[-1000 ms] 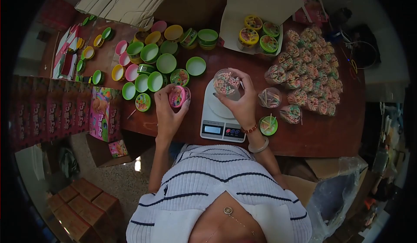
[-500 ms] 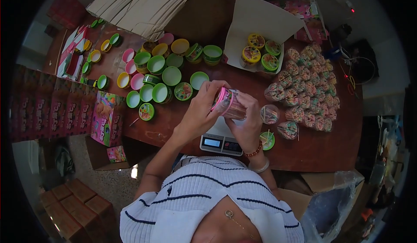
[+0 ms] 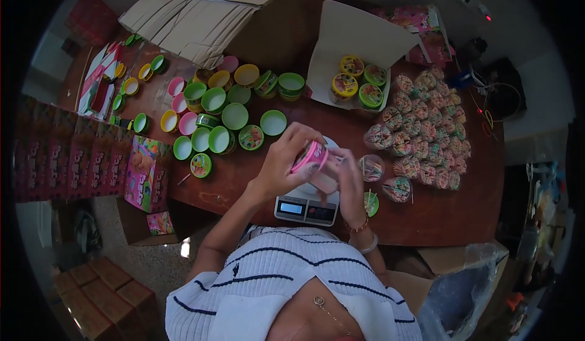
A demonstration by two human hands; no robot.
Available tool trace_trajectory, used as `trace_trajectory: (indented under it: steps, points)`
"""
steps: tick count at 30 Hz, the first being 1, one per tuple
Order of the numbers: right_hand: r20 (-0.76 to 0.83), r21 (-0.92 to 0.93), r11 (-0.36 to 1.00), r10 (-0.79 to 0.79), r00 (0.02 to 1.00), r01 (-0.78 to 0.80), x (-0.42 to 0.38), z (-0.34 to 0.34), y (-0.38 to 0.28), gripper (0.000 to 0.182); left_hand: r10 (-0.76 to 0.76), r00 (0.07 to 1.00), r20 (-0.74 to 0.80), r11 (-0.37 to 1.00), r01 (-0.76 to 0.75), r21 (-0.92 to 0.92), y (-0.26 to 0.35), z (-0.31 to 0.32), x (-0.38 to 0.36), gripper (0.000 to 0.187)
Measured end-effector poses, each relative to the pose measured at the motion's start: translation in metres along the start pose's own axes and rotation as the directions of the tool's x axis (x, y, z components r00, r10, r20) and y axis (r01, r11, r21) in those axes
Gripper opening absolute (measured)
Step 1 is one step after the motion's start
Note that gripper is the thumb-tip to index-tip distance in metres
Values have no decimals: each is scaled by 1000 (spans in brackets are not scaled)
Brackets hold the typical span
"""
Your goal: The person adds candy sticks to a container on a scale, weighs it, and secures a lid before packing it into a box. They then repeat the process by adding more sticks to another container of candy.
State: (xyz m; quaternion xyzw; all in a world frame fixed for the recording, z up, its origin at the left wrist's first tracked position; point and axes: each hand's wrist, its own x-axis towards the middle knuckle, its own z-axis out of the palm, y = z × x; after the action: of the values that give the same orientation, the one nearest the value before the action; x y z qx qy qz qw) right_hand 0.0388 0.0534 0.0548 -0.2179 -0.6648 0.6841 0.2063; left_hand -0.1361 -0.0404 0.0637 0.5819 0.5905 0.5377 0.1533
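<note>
Above the kitchen scale point(image 3: 306, 208), a clear plastic jar with a pink lid point(image 3: 314, 156) is tilted between both hands. My left hand point(image 3: 285, 163) is closed around the lid end. My right hand point(image 3: 350, 182), smeared by motion, is closed at the jar's clear body. The scale's display is lit, and the jar and hands hide part of its platform. To the right of my right hand, a clear cup point(image 3: 371, 168) and another cup filled with small sticks point(image 3: 397, 189) stand on the table. A green lid with sticks on it point(image 3: 371, 204) lies by my right wrist.
Green, pink and yellow lids point(image 3: 234, 116) spread across the left of the table point(image 3: 244, 170). Many stick bundles point(image 3: 426, 131) stand at the right. Behind them is an open white box point(image 3: 359, 36) with several lidded jars. A large cardboard box point(image 3: 274, 24) stands at the back.
Both hands and the jar have come slightly lower, toward my body. My right hand has shifted on the jar, and its fingers are now more blurred. The view has moved a little.
</note>
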Motion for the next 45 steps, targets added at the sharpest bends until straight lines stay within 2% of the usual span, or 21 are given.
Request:
trace_trajectory:
  steps: [1,3,5,8,10,11,14,15,17,18,20,21,24,26,28,31,33,34,37,41,45]
  points:
    - [78,88,985,144,987,-150,-1,-9,7,74,18,996,85,1000,-17,-7,5,0,2,56]
    - [-27,522,851,82,996,-56,2,0,15,78,2,998,70,998,-6,58,10,4,4,54]
    - [-277,-94,970,-242,930,224,-10,14,13,80,-64,997,-52,998,64,7,9,11,10,54]
    - [206,598,709,314,927,-373,-11,-22,47,73,48,989,142,982,-73,172,19,15,13,55]
    - [-11,787,591,304,952,-180,-13,-4,36,71,104,964,243,962,-159,223,28,16,20,55]
    - [-401,413,897,27,916,154,-11,17,25,68,136,978,160,978,-158,134,14,23,22,55]
    - [-416,-225,948,-303,857,226,-26,11,15,54,-81,996,28,995,82,-54,12,38,16,56]
    - [-310,90,994,-31,950,62,-27,-2,15,52,27,996,83,996,-33,77,21,39,20,56]
    - [53,591,766,274,960,-252,-28,-27,27,55,191,954,230,944,-243,222,26,35,26,56]
    - [-58,603,791,175,983,-105,-21,-18,31,56,193,957,215,957,-232,176,23,36,30,57]
    - [-446,-50,956,-279,851,287,-29,2,16,55,137,978,159,983,-153,99,17,39,36,61]
    - [-473,-171,936,-352,807,308,-31,6,12,52,139,975,170,983,-157,92,22,43,36,61]
    - [-276,577,808,56,959,119,-21,-15,24,37,258,943,210,889,-316,330,40,48,43,63]
    - [-276,609,780,43,960,141,-18,-25,27,36,262,931,254,887,-336,317,41,48,52,63]
    - [-344,291,956,69,937,36,-26,-41,28,36,229,913,337,915,-320,245,37,48,65,58]
    - [-610,40,999,53,791,-36,-56,-80,-13,51,95,965,244,846,-208,491,23,35,93,44]
    - [-724,-569,797,-367,584,-204,-78,-117,3,71,41,997,69,848,-71,525,-7,18,117,37]
    - [-720,-633,710,-396,570,-307,-90,-131,15,84,57,997,42,803,-71,592,-17,11,131,38]
    - [-645,-479,854,-183,742,-205,-104,-134,50,86,-28,998,48,648,-18,761,-53,10,167,50]
    - [-716,-493,841,-247,653,-223,-92,-112,60,74,-11,997,74,577,-55,815,-89,22,196,54]
    - [-607,-515,856,-395,689,38,-87,-77,13,70,52,995,87,538,-101,837,-99,23,203,60]
